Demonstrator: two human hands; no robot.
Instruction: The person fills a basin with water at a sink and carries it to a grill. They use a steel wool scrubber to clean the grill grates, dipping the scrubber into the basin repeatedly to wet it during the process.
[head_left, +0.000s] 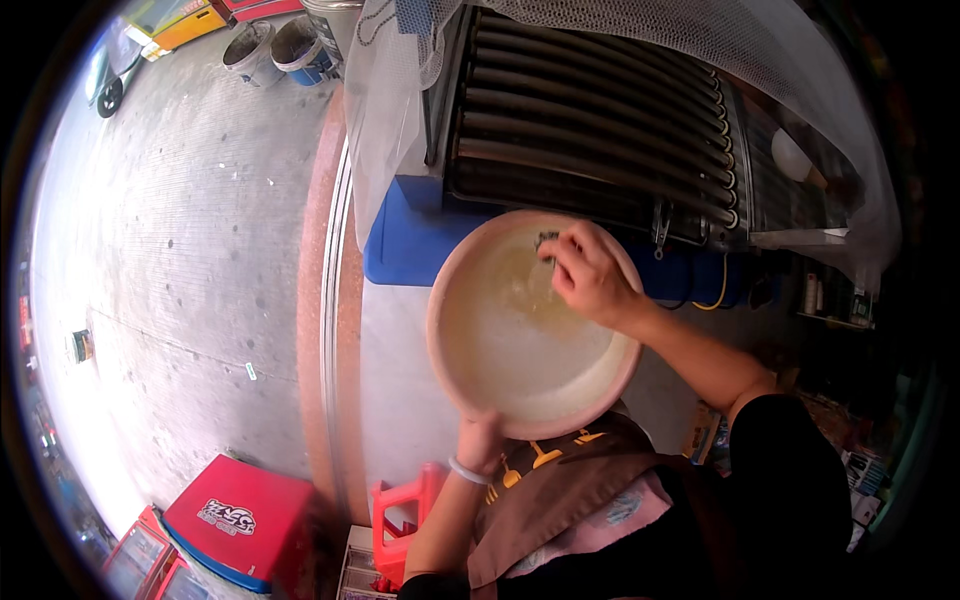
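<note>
A round pink plastic basin (487, 375) is held up in front of my apron, tilted so its inside faces me. Foamy or cloudy residue with a yellowish patch covers the inner bottom. My left hand (480, 442) grips the lower rim; most of its fingers are hidden beneath the basin. Inside the basin, near the upper right wall, my right hand (589, 274) pinches a dark metal scouring pad (547, 241), which is partly covered by the fingers.
Just beyond the basin stands a roller grill (585, 112) on a blue surface (405, 247), draped with white netting (382, 135). A red plastic stool (394, 525) is at lower left, near a red box (240, 510). Several buckets (251, 52) stand beyond the door track (334, 247).
</note>
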